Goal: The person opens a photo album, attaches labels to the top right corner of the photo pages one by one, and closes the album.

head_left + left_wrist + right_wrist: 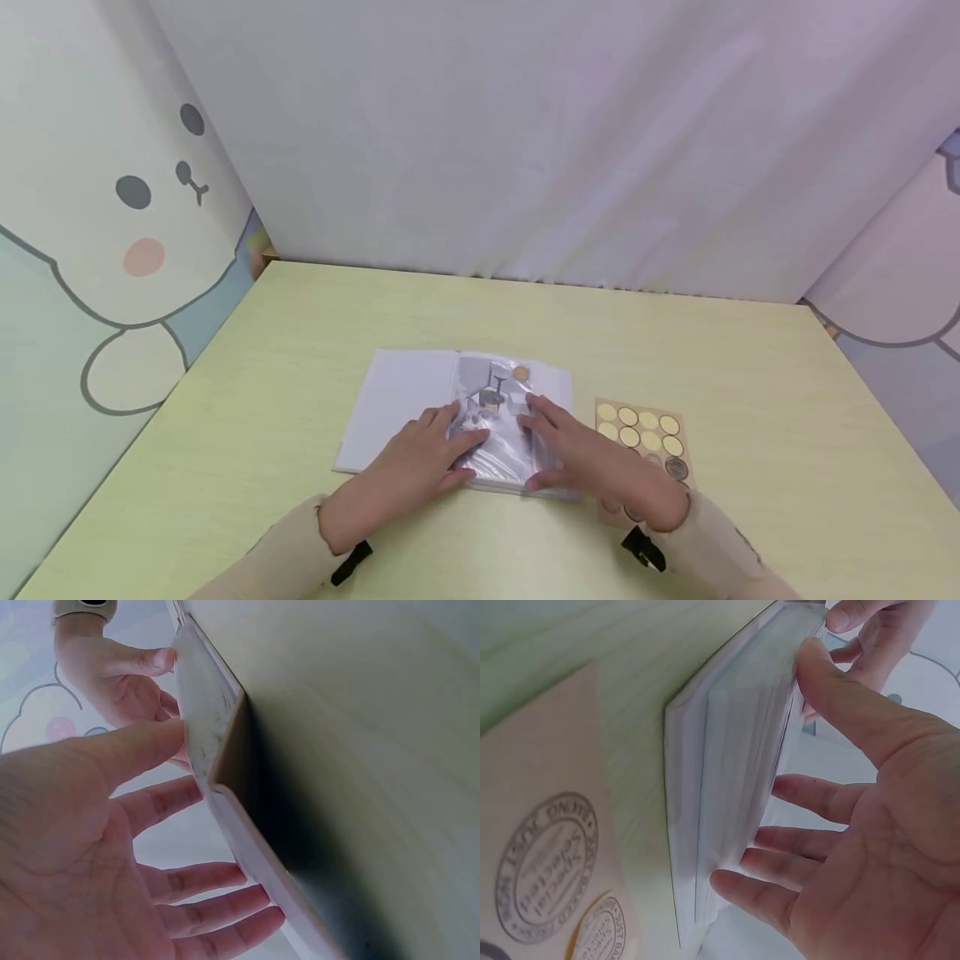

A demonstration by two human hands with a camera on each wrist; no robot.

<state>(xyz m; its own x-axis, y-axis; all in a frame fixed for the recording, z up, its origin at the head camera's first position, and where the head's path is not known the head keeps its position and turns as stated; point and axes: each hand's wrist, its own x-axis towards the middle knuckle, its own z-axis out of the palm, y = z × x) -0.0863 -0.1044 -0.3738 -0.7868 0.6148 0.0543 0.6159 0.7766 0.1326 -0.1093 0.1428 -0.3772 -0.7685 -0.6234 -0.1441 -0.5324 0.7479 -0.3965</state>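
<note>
A white photo album (397,383) lies spread on the table, its cover turned to the left. On its right-hand page, a grey picture (474,375) sits under glossy clear plastic, with a round gold sticker (521,373) near the top. My left hand (412,454) rests across the album's middle, fingertips on the page's left part. On the page's right side, my right hand (577,442) touches with spread fingers. In the right wrist view, the fingertips of the right hand (900,847) touch the thick stack of pages (739,742). Neither hand grips anything.
Right of the album, partly under the right forearm, lies a brown sheet (678,406) of round stickers, some gold and some printed with dark lettering. The pale yellow table (787,417) ends at a white curtain (525,150). Cartoon-printed cloth (75,350) hangs at the sides.
</note>
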